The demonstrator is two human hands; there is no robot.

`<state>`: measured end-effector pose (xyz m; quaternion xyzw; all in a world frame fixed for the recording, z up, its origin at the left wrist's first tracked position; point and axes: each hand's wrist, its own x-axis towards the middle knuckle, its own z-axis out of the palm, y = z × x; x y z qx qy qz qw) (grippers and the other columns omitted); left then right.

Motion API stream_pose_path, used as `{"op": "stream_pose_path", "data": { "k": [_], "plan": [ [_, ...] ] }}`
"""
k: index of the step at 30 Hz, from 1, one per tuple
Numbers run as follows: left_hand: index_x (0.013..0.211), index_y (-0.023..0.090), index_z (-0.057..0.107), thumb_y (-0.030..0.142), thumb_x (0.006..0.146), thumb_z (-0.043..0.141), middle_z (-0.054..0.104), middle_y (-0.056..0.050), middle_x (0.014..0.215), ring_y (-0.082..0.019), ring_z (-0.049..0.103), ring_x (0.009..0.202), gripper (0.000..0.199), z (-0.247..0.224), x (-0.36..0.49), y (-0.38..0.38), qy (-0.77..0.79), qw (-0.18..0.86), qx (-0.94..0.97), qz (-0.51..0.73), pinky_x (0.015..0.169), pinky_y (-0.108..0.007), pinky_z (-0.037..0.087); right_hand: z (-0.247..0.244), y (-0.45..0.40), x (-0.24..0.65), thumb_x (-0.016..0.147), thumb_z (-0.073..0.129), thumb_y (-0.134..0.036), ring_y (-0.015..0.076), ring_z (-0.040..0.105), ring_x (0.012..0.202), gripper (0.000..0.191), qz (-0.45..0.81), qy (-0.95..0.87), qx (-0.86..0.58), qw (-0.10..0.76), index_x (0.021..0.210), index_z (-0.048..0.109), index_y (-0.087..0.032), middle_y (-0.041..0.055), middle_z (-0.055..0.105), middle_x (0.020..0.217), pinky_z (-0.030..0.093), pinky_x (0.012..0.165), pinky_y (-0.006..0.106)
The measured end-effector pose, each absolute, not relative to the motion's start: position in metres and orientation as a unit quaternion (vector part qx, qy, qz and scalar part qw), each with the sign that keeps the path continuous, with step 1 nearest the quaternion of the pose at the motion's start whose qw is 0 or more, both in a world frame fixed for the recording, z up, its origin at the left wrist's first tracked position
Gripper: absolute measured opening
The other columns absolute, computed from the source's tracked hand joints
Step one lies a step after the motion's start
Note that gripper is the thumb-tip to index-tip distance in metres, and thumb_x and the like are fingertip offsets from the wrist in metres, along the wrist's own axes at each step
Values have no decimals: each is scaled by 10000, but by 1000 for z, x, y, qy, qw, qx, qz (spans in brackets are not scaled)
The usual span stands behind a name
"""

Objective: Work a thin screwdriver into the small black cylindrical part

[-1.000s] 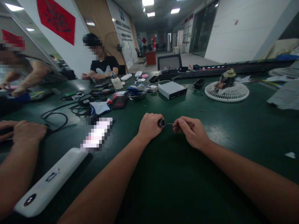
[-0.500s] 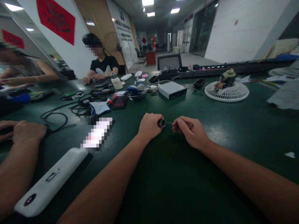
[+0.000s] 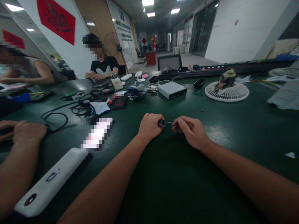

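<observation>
My left hand (image 3: 149, 127) is closed around a small black cylindrical connector (image 3: 161, 123), which sticks out past my fingers. A thin metal wire (image 3: 169, 122) runs right from the connector to my right hand (image 3: 190, 132). That hand pinches the wire between thumb and fingers, with a small brownish bit (image 3: 190, 124) showing at the fingertips. Both hands are raised slightly above the dark green table (image 3: 177, 174). The wire's far end is hidden by my right fingers.
A co-worker's hand (image 3: 25, 132) rests at the left, beside a long white device (image 3: 50, 182). Black cables (image 3: 56, 116) lie beyond it. Further back are a silver metal box (image 3: 172, 90) and a white fan guard (image 3: 226, 92).
My hands stay almost in place, with my right hand slightly closer to the connector. The person at far left sits more upright.
</observation>
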<state>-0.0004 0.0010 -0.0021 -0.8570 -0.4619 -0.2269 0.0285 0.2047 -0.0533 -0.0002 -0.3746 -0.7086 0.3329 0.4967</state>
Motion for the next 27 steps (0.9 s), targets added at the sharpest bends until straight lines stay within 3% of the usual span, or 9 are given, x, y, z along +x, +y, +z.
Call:
{"op": "stream_pose_path", "data": {
  "k": [5, 9, 15, 20, 27],
  "plan": [
    [853, 229, 681, 164, 817, 619, 721, -30, 827, -229, 650, 816, 96, -3, -1, 2, -465, 30, -854, -232, 796, -385, 422, -1, -54, 204, 1037, 503, -355, 168, 694, 805, 288, 390, -719, -334, 468, 1024, 725, -172, 64, 725, 927, 534, 649, 275],
    [861, 229, 685, 163, 804, 621, 720, -24, 824, -225, 648, 814, 108, -4, -1, 2, -461, 30, -858, -225, 791, -381, 422, -2, -54, 205, 1042, 490, -363, 167, 692, 791, 312, 413, -724, -325, 447, 977, 724, -166, 57, 719, 866, 537, 661, 275],
    [861, 224, 681, 191, 818, 619, 717, -23, 819, -220, 637, 797, 83, -3, 0, 2, -459, 31, -859, -223, 783, -381, 420, -1, -53, 205, 1045, 479, -378, 162, 677, 737, 353, 329, -718, -372, 489, 891, 715, -166, 48, 710, 799, 520, 656, 286],
    [857, 224, 678, 169, 813, 617, 719, -25, 820, -220, 641, 798, 93, -2, -1, 1, -462, 32, -857, -226, 780, -379, 419, 0, -53, 205, 1039, 496, -362, 168, 693, 811, 297, 386, -719, -338, 469, 1004, 720, -170, 65, 725, 914, 538, 662, 277],
    [855, 225, 686, 163, 798, 619, 716, -27, 813, -223, 644, 801, 107, -2, -1, 1, -459, 29, -860, -221, 782, -379, 420, 0, -54, 206, 1036, 496, -382, 159, 682, 739, 328, 388, -731, -332, 453, 892, 705, -174, 41, 717, 811, 526, 656, 281]
  ]
}}
